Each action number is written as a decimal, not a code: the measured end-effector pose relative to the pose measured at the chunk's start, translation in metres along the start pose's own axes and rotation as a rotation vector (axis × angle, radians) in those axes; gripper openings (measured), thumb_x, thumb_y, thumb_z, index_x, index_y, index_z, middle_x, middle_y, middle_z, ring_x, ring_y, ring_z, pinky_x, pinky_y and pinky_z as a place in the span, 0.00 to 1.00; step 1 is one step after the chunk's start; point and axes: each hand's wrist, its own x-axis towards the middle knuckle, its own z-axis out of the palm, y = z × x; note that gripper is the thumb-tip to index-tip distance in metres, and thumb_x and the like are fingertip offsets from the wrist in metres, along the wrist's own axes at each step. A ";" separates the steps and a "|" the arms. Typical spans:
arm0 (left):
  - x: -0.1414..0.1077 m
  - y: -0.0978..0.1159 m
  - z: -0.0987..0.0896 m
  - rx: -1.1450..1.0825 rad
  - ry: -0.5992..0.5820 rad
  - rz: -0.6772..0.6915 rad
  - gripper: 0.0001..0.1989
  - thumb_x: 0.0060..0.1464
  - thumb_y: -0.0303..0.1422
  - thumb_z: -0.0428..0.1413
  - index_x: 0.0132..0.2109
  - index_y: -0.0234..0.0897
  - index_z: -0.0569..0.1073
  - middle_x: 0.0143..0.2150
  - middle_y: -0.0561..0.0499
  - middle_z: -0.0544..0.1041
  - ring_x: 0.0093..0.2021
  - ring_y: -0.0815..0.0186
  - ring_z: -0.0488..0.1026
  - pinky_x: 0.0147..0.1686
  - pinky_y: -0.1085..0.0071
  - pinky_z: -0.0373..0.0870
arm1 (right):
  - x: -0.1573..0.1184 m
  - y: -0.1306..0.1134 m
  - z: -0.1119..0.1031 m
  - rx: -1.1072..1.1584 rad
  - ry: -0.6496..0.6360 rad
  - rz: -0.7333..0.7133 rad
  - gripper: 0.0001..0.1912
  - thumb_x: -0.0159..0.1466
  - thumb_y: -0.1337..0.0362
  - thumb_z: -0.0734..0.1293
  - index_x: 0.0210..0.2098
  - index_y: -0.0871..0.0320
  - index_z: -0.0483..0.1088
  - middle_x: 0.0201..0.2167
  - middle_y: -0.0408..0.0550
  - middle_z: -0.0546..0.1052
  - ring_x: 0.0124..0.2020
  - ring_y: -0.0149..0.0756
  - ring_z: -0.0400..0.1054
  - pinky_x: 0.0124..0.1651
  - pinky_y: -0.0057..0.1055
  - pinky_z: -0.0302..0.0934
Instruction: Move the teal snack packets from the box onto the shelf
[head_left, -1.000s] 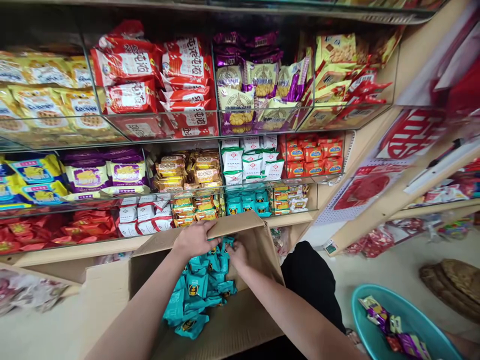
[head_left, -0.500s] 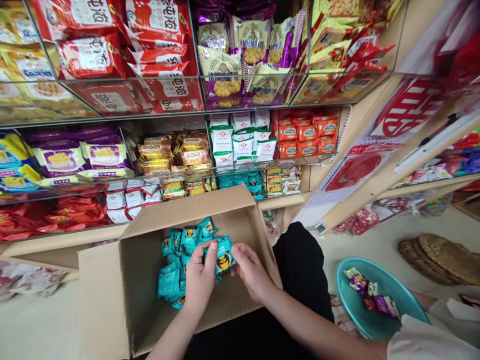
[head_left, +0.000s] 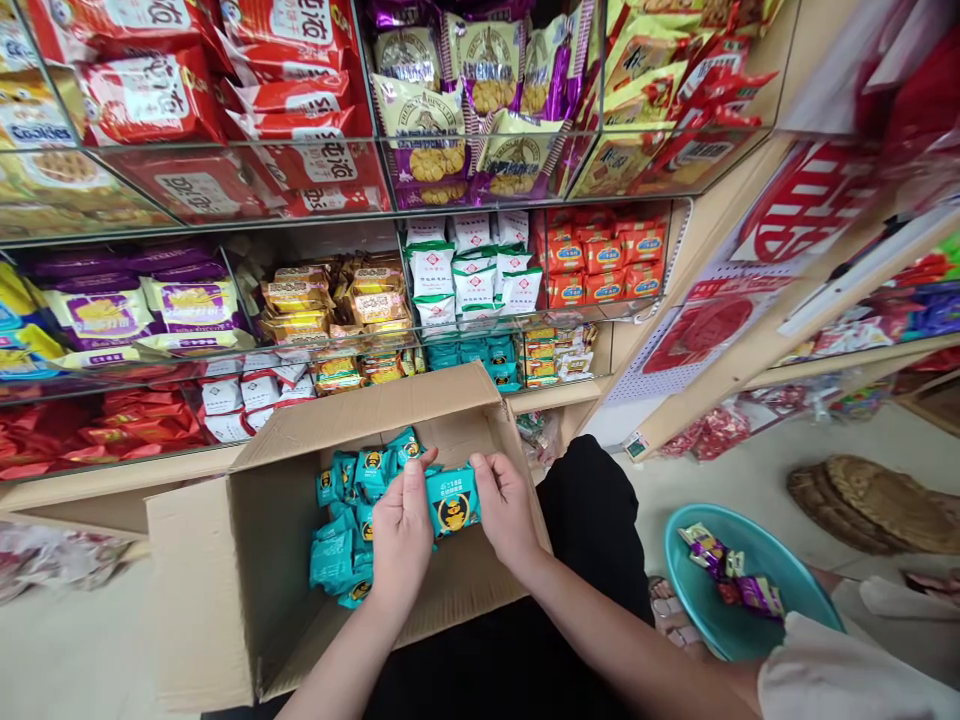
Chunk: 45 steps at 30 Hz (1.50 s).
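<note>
Between my two hands is a teal snack packet (head_left: 454, 503) with a yellow figure in a black circle on its front. My left hand (head_left: 403, 520) grips its left edge, thumb on top. My right hand (head_left: 511, 510) pinches its right edge. The packet is held above the open cardboard box (head_left: 199, 590), which sits on my lap. Several matching teal packets (head_left: 334, 550) lie in the box, to the left of and behind my left hand.
Glass-fronted shelves (head_left: 300, 235) of packaged snacks rise ahead; teal packets (head_left: 472, 355) fill one lower compartment. At right, a teal basin (head_left: 750, 630) holds a few small packets, with another person's sandalled foot (head_left: 667, 600) beside it. A woven mat (head_left: 877, 500) lies on the floor.
My hands have lifted the packet slightly and turned its front flatter toward me, so more of it shows. My right hand has shifted up its right edge. The view has moved slightly.
</note>
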 end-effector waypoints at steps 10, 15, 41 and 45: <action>0.004 0.004 0.002 0.067 0.060 0.016 0.29 0.50 0.52 0.44 0.43 0.33 0.74 0.25 0.50 0.73 0.24 0.67 0.66 0.24 0.73 0.61 | 0.001 -0.017 -0.009 0.006 0.107 0.006 0.17 0.62 0.50 0.53 0.25 0.56 0.57 0.21 0.41 0.61 0.24 0.30 0.57 0.28 0.26 0.52; 0.003 -0.002 0.008 0.002 0.016 0.017 0.26 0.51 0.50 0.45 0.43 0.34 0.74 0.27 0.49 0.75 0.29 0.66 0.70 0.28 0.72 0.65 | 0.001 -0.013 -0.013 0.076 0.120 -0.012 0.17 0.62 0.52 0.54 0.24 0.57 0.57 0.20 0.40 0.60 0.24 0.28 0.55 0.28 0.25 0.53; 0.011 0.021 0.034 0.293 -0.121 0.285 0.25 0.56 0.45 0.39 0.38 0.34 0.74 0.31 0.49 0.76 0.31 0.67 0.71 0.31 0.73 0.65 | 0.007 -0.015 -0.054 0.341 -0.287 0.074 0.11 0.54 0.58 0.66 0.34 0.55 0.63 0.27 0.40 0.67 0.29 0.29 0.62 0.33 0.26 0.59; 0.027 0.025 0.017 0.449 -0.219 0.450 0.22 0.57 0.43 0.38 0.46 0.36 0.70 0.39 0.48 0.74 0.39 0.65 0.70 0.39 0.71 0.65 | 0.032 -0.008 -0.080 0.361 -0.063 0.040 0.11 0.51 0.62 0.68 0.29 0.57 0.62 0.26 0.40 0.69 0.28 0.28 0.64 0.33 0.26 0.60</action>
